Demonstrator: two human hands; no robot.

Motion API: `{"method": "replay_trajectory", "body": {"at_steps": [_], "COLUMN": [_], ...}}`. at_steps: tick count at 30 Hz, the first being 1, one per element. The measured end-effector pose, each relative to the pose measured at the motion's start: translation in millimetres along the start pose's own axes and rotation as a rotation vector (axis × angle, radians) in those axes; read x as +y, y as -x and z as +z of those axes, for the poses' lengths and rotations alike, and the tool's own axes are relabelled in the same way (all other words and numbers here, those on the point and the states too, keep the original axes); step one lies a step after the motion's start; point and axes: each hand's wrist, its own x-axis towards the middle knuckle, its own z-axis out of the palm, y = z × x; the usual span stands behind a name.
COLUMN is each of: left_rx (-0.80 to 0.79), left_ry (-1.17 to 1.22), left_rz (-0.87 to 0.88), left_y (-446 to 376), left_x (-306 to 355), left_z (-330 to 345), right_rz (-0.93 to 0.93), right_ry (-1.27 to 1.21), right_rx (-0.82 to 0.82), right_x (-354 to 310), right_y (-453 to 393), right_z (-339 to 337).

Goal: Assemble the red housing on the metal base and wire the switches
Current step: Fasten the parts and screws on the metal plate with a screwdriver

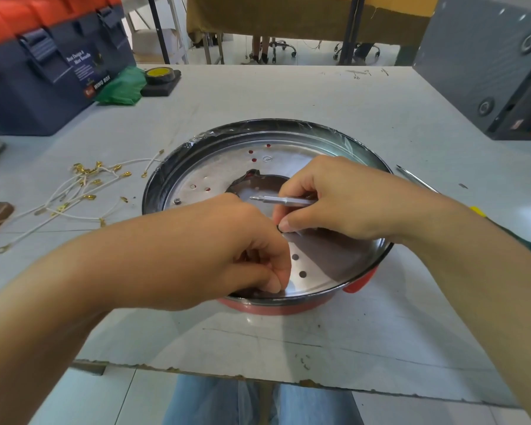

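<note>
While both hands work inside it, the metal base (227, 161) sits upside-down like a shallow round pan near the middle of the grey table (288, 96), its rim wrapped in clear film at the far side. The red housing (276, 307) shows beneath it only as a strip along the near edge, with a red tab to the right. Inside the pan lie a large central cut-out, several small punched holes, some showing red through them, and one screw (177, 201) at the left.

The left hand (242, 256) rests on the near left part of the pan, its fingers curled tightly inward with the tips bunched together; whether they pinch anything small I cannot tell. The right hand (334, 197) holds a silver screwdriver bit (276, 200) lying across its fingers, tip pointing left over the cut-out, while thumb and forefinger pinch a small dark ring (280, 229) just above the pan floor.

Left of the pan a loose tangle of white wires (74, 191) with brass terminals spreads over the table, close to the rim. Further back left stand a dark blue toolbox (43, 87), a green bag (123, 87) and a roll of tape (161, 74). A thin metal rod (417, 180) lies just right of the pan. The table's chipped near edge runs well below the housing, with bare surface between.
</note>
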Motion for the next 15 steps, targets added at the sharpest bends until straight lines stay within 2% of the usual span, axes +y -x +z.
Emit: {"method": "replay_trajectory", "body": {"at_steps": [8,15], "left_rx": [0.119,0.127], "left_ry": [0.098,0.062], "left_rz": [0.019,0.032], "left_y": [4.5,3.0], "left_x": [-5.0,-5.1], "left_z": [6.4,6.0], "right_rz": [0.006,0.008], "right_ry": [-0.009,-0.015], "right_rx": [0.0,0.001], "right_x": [-0.4,-0.7], "right_y": [0.2,0.8], "right_z": [-0.1,0.0]}}
